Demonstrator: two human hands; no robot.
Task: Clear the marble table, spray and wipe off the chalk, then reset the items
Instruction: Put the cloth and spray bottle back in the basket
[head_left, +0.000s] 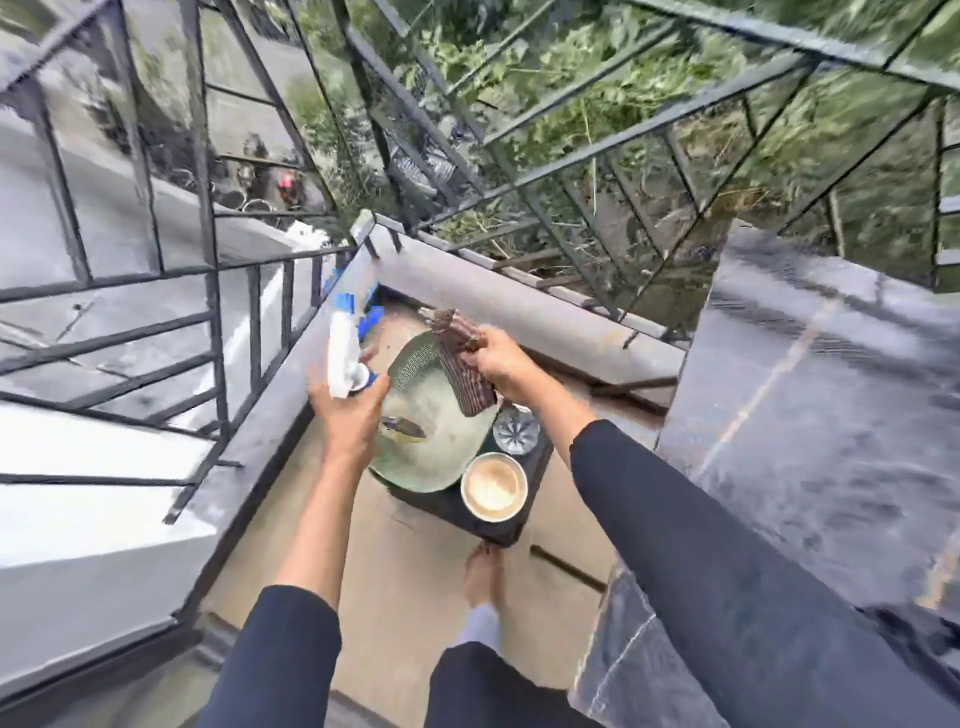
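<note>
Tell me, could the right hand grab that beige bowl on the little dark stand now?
Probably not yet: the right hand grips a brown woven cloth. The bowl sits uncovered on the stand, so nothing blocks the way once that hand is free.

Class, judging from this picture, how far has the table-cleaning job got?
Clearing looks done: the plate, glass and cup sit on a low dark stand. In hand: left hand grips the spray bottle, right hand the brown cloth. Left: a pale line marks the marble table, so spraying, wiping and resetting remain.
</note>
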